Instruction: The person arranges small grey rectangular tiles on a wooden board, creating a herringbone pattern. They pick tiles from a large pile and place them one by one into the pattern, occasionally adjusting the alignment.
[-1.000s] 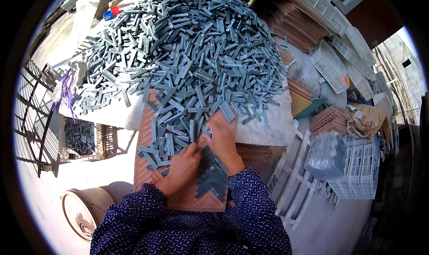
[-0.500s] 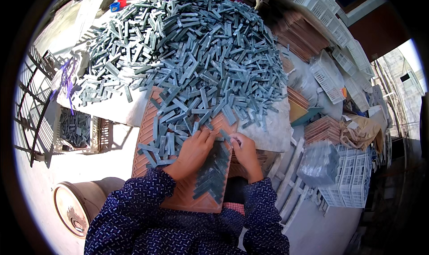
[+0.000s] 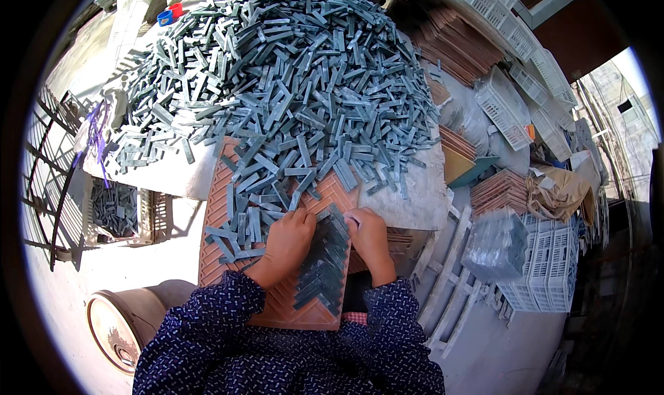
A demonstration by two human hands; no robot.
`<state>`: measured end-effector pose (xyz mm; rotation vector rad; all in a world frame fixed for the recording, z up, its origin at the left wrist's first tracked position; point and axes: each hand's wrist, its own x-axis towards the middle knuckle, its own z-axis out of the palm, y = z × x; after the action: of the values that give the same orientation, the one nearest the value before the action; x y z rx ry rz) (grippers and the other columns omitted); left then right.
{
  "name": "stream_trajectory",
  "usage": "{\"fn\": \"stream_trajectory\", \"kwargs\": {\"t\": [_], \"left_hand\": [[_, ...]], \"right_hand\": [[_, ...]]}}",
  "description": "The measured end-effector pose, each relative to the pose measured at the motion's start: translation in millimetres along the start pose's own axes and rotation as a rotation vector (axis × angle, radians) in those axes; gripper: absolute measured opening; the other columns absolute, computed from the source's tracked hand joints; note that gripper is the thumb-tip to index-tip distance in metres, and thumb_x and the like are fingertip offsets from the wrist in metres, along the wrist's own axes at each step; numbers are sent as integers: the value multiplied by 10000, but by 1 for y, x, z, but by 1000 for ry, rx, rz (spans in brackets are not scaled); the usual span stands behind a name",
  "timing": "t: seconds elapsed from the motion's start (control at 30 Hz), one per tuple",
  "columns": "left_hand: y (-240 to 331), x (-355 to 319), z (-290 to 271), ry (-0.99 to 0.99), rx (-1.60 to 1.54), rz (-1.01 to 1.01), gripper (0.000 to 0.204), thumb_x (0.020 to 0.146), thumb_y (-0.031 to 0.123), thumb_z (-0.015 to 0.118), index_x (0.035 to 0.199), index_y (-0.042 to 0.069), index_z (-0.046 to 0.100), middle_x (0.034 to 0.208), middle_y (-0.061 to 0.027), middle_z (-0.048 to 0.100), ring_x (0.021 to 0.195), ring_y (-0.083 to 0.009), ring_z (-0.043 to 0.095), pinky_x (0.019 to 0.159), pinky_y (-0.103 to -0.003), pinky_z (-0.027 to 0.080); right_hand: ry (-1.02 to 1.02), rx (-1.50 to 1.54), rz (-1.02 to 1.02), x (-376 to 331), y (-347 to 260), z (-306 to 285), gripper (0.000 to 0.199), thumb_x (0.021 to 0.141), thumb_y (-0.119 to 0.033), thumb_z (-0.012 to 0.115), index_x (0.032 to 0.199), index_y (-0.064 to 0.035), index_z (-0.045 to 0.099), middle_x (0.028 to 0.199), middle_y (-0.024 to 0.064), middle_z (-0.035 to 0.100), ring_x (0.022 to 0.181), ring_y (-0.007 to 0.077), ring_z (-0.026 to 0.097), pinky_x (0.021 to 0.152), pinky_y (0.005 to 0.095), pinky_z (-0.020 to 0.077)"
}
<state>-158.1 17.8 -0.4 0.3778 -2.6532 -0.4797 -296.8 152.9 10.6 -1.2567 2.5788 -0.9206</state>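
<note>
A reddish-brown tray (image 3: 290,319) with a moulded herringbone pattern lies in front of me, tilted away. Dark green-grey stone strips (image 3: 321,265) fill its right part in a herringbone. My left hand (image 3: 287,243) is closed, its fingertips at the left edge of the laid strips; whatever they grip is hidden. At the right edge of the laid strips, my right hand (image 3: 370,236) is curled with thumb and forefinger together, and what it holds cannot be made out. Loose stone strips (image 3: 242,229) rest on the tray's left side, beside my left hand.
A large heap of stone strips (image 3: 290,84) covers the pale work surface (image 3: 408,198) beyond the tray. Stacked brown trays (image 3: 456,46) and white plastic crates (image 3: 543,263) stand at the right. On the left are a crate of strips (image 3: 114,212) and a round drum (image 3: 114,329).
Both hands have come slightly nearer to me. A strip seen by my right fingertips earlier no longer stands out there; a strip now lies at the top of the laid pattern.
</note>
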Motion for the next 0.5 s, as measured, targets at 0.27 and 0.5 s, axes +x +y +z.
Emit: {"fn": "stream_trajectory", "kwargs": {"t": [0.27, 0.5], "left_hand": [[6, 4, 3, 75, -5, -87, 91, 730, 58, 577, 811, 66, 536, 786, -69, 543, 696, -243, 621, 552, -346, 519], [-4, 4, -4, 129, 61, -50, 102, 744, 65, 578, 834, 67, 530, 822, -67, 523, 705, -241, 619, 531, -347, 508]], "right_hand": [[92, 81, -141, 4, 0, 1, 143, 780, -74, 647, 921, -50, 638, 857, 158, 626, 793, 366, 608, 676, 415, 493], [245, -43, 28, 37, -2, 13, 257, 761, -129, 688, 988, -56, 595, 874, 153, 621, 789, 377, 605, 652, 441, 486]]}}
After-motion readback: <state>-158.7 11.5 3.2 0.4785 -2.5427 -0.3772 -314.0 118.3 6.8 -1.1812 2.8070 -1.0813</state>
